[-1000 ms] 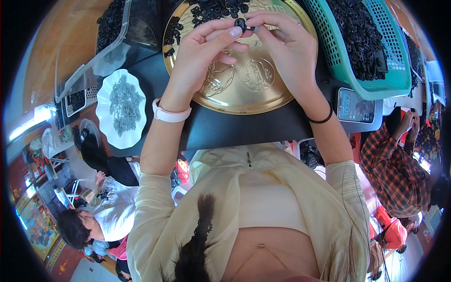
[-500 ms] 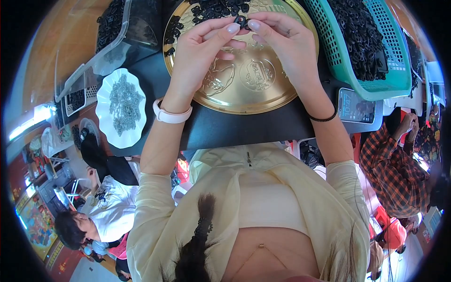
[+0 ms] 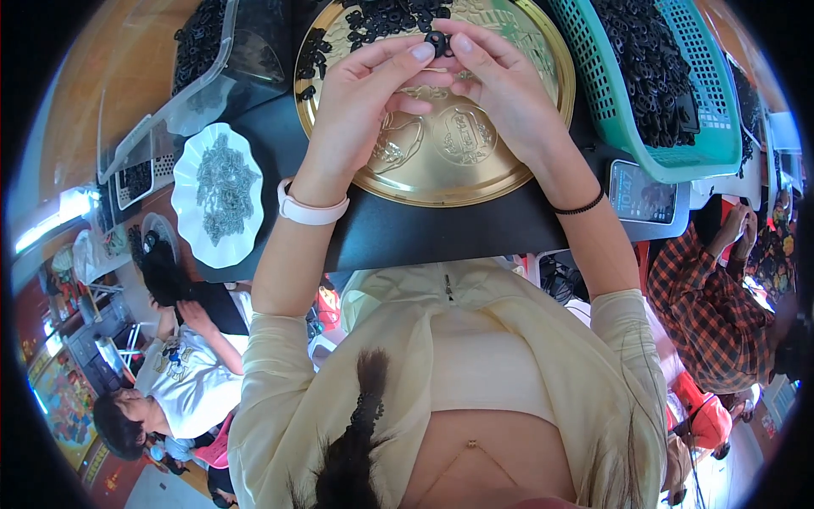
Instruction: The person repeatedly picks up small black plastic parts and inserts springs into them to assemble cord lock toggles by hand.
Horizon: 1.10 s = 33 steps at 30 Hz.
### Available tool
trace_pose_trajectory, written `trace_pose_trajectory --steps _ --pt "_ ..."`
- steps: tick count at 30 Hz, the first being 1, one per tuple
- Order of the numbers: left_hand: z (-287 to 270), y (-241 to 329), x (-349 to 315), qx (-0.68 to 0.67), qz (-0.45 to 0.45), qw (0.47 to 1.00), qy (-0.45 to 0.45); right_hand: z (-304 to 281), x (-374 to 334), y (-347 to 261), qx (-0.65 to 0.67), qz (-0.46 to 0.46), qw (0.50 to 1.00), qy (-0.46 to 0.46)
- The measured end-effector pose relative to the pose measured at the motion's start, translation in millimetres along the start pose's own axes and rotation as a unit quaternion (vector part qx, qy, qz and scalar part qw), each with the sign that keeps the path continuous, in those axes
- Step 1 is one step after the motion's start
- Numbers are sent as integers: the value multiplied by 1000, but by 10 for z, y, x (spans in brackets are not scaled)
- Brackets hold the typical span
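Both my hands meet over the far middle of a round gold tray [image 3: 424,192]. Between their fingertips is a small black ring-shaped part [image 3: 436,41]. My left hand [image 3: 356,106] is closed, pinching the part between thumb and index finger, with the other fingers loosely curled. My right hand [image 3: 513,97] pinches its right side with thumb and fingertips, partly covering it. Similar small black pieces [image 3: 388,19] lie loose on the tray's far side, beyond the hands, and more sit along its left edge.
Left of the tray is a white scalloped dish [image 3: 185,204] of small clear or silvery pieces [image 3: 225,191]. A clear plastic bin [image 3: 161,119] stands farther left. To the right are a green basket [image 3: 678,168] heaped with black parts and a phone [image 3: 642,193]. People sit on both sides.
My right hand has tilted and its fingers have shifted around the black part; the left hand has stayed nearly still. At left, a seated person's hands have come up.
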<state>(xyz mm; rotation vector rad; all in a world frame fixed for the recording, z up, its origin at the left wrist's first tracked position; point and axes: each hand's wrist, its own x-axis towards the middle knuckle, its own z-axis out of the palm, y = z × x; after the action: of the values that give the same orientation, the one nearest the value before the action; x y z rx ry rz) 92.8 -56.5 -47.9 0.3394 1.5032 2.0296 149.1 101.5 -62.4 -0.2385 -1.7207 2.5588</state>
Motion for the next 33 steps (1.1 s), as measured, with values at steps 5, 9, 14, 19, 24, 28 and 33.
trace_pose_trajectory --steps 5,9,14,19,24,28,33 --pt "4 58 -18 -41 -1 998 -39 13 4 67 63 14 995 -76" --pt "8 63 -30 0 12 1000 -18 58 -1 40 108 11 985 -131" --pt "67 51 -56 -1 27 1000 1 72 4 94 147 -2 976 -161" --pt "89 39 -92 23 39 998 32 104 -21 92 161 -28 975 -152" --pt "86 68 -101 68 56 995 39 131 -29 90 174 -24 972 -154" --pt "79 83 -115 77 53 995 19 131 -66 119 230 -21 957 -173" --pt "92 129 -152 69 45 997 -3 185 -102 41 158 -68 976 -137"
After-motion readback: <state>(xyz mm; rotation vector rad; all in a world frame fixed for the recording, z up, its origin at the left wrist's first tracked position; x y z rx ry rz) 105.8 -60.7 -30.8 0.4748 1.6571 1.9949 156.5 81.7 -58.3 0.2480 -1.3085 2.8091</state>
